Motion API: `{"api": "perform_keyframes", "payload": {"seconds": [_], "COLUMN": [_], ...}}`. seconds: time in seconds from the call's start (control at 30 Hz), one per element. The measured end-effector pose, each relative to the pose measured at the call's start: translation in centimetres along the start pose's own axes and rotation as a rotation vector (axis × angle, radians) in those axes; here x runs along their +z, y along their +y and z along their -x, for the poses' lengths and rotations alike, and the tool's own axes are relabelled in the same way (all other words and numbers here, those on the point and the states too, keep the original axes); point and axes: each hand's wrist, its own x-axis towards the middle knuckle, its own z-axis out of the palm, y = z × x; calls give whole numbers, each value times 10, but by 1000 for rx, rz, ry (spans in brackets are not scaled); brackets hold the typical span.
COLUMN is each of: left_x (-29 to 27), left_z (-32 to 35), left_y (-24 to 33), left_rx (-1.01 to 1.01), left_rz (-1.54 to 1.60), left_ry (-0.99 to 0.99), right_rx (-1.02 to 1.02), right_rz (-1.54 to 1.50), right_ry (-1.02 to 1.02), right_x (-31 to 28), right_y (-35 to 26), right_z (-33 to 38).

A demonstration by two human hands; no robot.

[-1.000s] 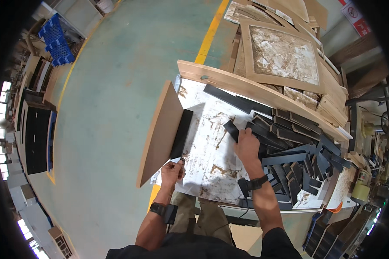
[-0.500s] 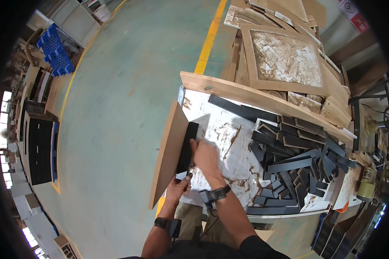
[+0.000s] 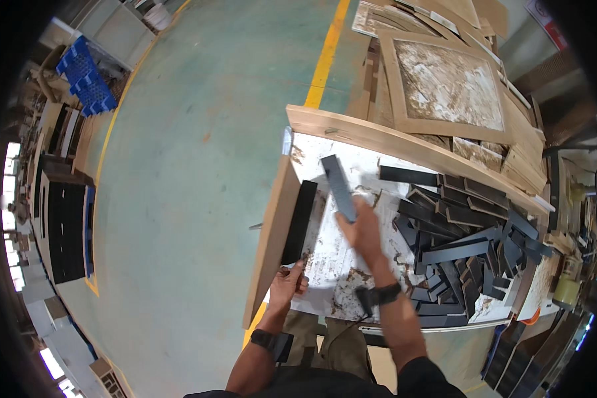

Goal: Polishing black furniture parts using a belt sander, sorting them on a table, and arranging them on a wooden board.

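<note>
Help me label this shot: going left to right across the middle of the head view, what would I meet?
Stack of black panels → upright wooden board → black strip beside it → right hand holding a dark grey strip → pile of dark strips.

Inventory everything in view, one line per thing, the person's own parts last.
Worktable: one, white with brown stains, before the person
Left board: one, light brown, along the table's left edge
Far board: one, light brown, along the far edge
Black strip: one, black, beside the left board
Grey strip: one, dark grey, mid-table
Heaped strips: many, black and grey, table's right
Wood panels: several, brown, beyond the far board
Floor: one, green, yellow-lined, left
Pallets: count unclear, blue, upper left
Black stack: one, black, far left
Sign: one, red and white, upper right
Wrist straps: two, black, one per wrist
Left grip: one, bare, by the black strip's near end
Right grip: one, bare, holding the grey strip
</note>
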Motion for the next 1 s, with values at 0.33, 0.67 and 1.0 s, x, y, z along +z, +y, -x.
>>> {"api": "perform_keyframes", "payload": {"seconds": [0.33,0.67,1.0], "left_x": [-16,201,243], "left_z": [5,6,8], "left_y": [-13,11,3], "left_rx": [51,1182,1200], "left_rz": [-492,-1143,-1026], "left_ry": [-182,-441,-421], "right_rx": [153,-67,-267], "right_rz": [159,1235,1033], "right_ry": [-7,-39,-392], "right_x": [81,-243,-290], "right_y": [-48,75,82], "right_z": [89,112,71]}}
